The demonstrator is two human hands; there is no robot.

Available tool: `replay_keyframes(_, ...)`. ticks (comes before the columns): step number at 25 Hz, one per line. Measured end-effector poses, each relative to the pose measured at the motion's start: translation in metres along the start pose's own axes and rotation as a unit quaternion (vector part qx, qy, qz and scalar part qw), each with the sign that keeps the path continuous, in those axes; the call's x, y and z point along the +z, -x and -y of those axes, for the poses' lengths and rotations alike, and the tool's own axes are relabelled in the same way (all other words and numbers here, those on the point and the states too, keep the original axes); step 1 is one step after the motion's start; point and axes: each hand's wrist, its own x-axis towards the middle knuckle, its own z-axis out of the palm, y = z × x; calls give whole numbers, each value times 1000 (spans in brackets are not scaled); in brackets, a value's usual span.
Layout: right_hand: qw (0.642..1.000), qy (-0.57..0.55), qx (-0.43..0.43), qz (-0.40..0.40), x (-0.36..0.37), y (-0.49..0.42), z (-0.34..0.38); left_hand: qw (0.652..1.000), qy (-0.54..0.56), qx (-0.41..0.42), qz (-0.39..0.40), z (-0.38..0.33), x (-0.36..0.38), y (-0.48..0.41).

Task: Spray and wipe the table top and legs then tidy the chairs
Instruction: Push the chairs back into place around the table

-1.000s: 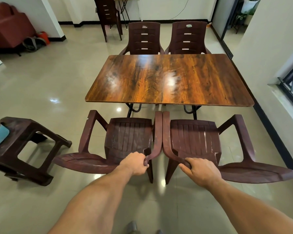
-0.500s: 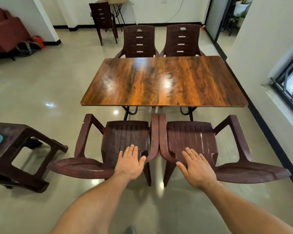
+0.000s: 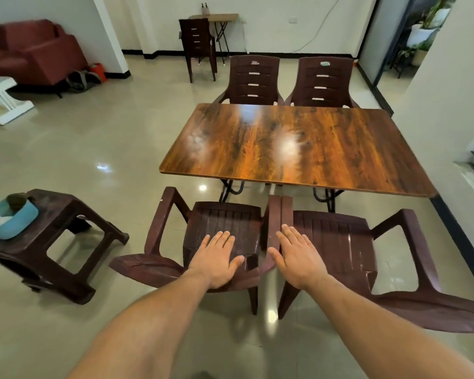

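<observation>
Left hand flat, fingers straight, holding nothing, over back of left chair; right hand same over right chair. Both chairs side by side, arms touching, just at near side of table, seats facing it

left hand, right hand, grip released, now flat
</observation>
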Motion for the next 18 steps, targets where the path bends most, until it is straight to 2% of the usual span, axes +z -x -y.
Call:
replay_keyframes(6,998,14,-64,17,24,-93,109,999,1,-42,-26,129,-23,-8)
replay_keyframes(12,999,17,-24,35,65,-187,254,1000,1,-8,-8,293,-52,-27)
replay_keyframes(18,1000,3,16,27,76,-267,364,999,-1,35,-17,412,-97,-65)
